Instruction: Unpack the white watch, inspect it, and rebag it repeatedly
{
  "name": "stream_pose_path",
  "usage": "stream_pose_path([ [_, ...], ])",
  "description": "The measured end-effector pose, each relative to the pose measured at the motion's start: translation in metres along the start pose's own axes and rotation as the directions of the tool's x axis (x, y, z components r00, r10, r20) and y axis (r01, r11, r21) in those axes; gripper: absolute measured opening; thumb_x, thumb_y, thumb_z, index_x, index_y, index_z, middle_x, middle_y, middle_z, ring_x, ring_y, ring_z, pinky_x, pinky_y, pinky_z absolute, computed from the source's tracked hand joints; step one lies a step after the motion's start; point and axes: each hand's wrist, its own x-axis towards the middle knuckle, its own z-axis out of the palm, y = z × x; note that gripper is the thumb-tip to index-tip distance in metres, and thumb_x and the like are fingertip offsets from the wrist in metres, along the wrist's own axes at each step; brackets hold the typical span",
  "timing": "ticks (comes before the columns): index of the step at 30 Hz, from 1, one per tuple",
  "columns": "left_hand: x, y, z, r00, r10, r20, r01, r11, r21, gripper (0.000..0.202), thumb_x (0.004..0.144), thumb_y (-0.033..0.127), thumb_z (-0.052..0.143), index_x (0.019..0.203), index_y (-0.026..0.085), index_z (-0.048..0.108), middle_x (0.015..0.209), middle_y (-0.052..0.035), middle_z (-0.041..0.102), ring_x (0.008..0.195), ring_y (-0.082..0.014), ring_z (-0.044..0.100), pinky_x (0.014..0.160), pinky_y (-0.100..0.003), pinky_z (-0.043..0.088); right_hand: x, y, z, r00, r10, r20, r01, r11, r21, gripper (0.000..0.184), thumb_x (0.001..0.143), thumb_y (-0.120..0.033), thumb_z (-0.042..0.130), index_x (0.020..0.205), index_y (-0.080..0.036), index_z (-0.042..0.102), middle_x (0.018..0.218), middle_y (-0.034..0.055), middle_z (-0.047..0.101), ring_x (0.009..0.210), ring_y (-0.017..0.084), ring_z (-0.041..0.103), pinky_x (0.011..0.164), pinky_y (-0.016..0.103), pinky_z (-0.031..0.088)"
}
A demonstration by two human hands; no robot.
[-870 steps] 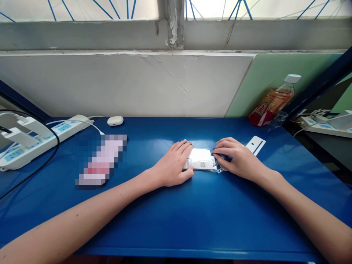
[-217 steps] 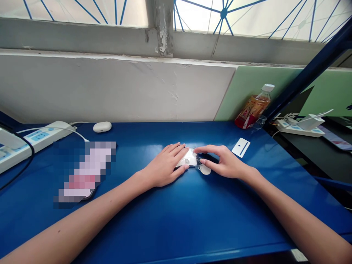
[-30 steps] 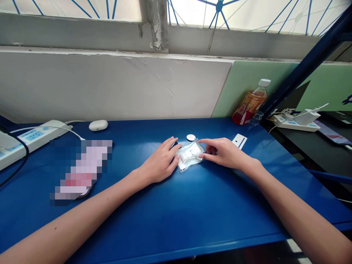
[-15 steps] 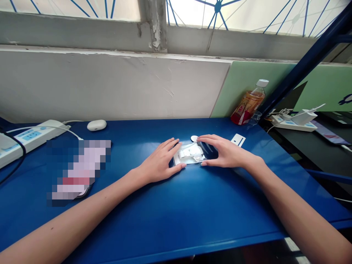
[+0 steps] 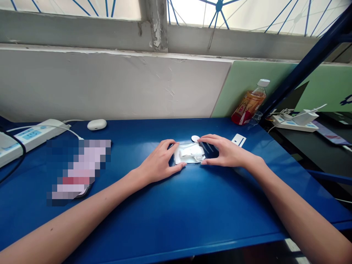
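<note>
A small clear plastic bag (image 5: 189, 153) with white parts inside lies flat on the blue table (image 5: 176, 205). My left hand (image 5: 158, 164) holds its left end between thumb and fingers. My right hand (image 5: 224, 153) grips its right end the same way. A small white round disc (image 5: 195, 138) rests on the table just behind the bag, close to my right forefinger. A white card with a blue stripe (image 5: 238, 139) lies a little to the right of my right hand.
A white earbud case (image 5: 96, 124) and a power strip (image 5: 27, 137) with a cable sit at the back left. A blurred flat object (image 5: 78, 167) lies left of centre. A tea bottle (image 5: 249, 102) leans at the back right, by a second power strip (image 5: 295, 123).
Over the last second the bag has been laid flat and squared up between my hands. My right hand has shifted to its right end, my left fingers have curled onto its left end.
</note>
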Motion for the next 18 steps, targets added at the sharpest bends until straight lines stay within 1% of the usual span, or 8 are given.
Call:
stream_pose_path([
  [3,0.000,0.000,0.000,1.000,0.009,-0.014,-0.009,1.000,0.004,0.068,0.091,0.060,0.056,0.138,0.011,0.052,0.137,-0.0196,0.052,0.128,-0.0355,0.048,0.104,-0.049,0.048,0.000,-0.001,0.000,1.000,-0.018,-0.014,0.018,1.000,0.005,0.076,0.076,-0.062,0.072,0.138,-0.021,0.054,0.141,0.0131,0.055,0.131,0.032,0.052,0.109,0.046,0.045],
  [7,0.000,-0.001,0.002,1.000,0.005,-0.019,-0.005,1.000,0.002,0.075,0.088,0.061,0.059,0.143,0.011,0.046,0.137,-0.0197,0.053,0.129,-0.0352,0.048,0.105,-0.050,0.046,-0.001,-0.003,-0.002,1.000,-0.017,0.001,0.017,1.000,0.020,0.075,0.075,-0.061,0.073,0.137,-0.022,0.055,0.137,0.0125,0.058,0.127,0.032,0.055,0.107,0.046,0.046],
  [10,0.000,-0.001,0.003,1.000,-0.014,-0.027,0.014,1.000,-0.010,0.080,0.087,0.061,0.062,0.148,0.013,0.041,0.140,-0.0188,0.052,0.130,-0.0350,0.048,0.106,-0.050,0.045,-0.001,-0.004,-0.003,1.000,-0.007,0.004,0.007,0.999,0.041,0.077,0.074,-0.061,0.074,0.139,-0.024,0.054,0.137,0.0126,0.058,0.126,0.033,0.056,0.105,0.048,0.047],
  [12,0.000,-0.001,0.002,0.999,-0.022,-0.034,0.021,1.000,-0.020,0.081,0.086,0.061,0.064,0.148,0.015,0.040,0.141,-0.0180,0.053,0.130,-0.0351,0.048,0.107,-0.050,0.044,-0.001,-0.003,-0.003,1.000,0.002,0.010,-0.003,0.999,0.047,0.081,0.074,-0.062,0.074,0.142,-0.025,0.052,0.138,0.0129,0.057,0.126,0.034,0.055,0.105,0.048,0.047],
  [15,0.002,-0.004,-0.003,1.000,-0.002,-0.030,0.001,0.999,-0.038,0.080,0.083,0.065,0.066,0.143,0.014,0.047,0.138,-0.0174,0.056,0.127,-0.0352,0.050,0.105,-0.050,0.045,-0.001,-0.003,-0.003,1.000,0.010,0.025,-0.011,0.999,0.045,0.080,0.074,-0.062,0.074,0.142,-0.025,0.053,0.138,0.0129,0.057,0.126,0.034,0.056,0.104,0.048,0.047],
  [18,0.006,-0.010,-0.009,0.998,0.061,0.004,-0.061,0.996,-0.058,0.079,0.078,0.070,0.067,0.134,0.016,0.057,0.128,-0.0161,0.061,0.119,-0.0342,0.055,0.099,-0.048,0.049,-0.001,-0.003,-0.004,1.000,0.010,0.021,-0.011,0.999,0.053,0.078,0.073,-0.062,0.075,0.139,-0.026,0.056,0.137,0.0126,0.058,0.125,0.035,0.056,0.103,0.049,0.048],
])
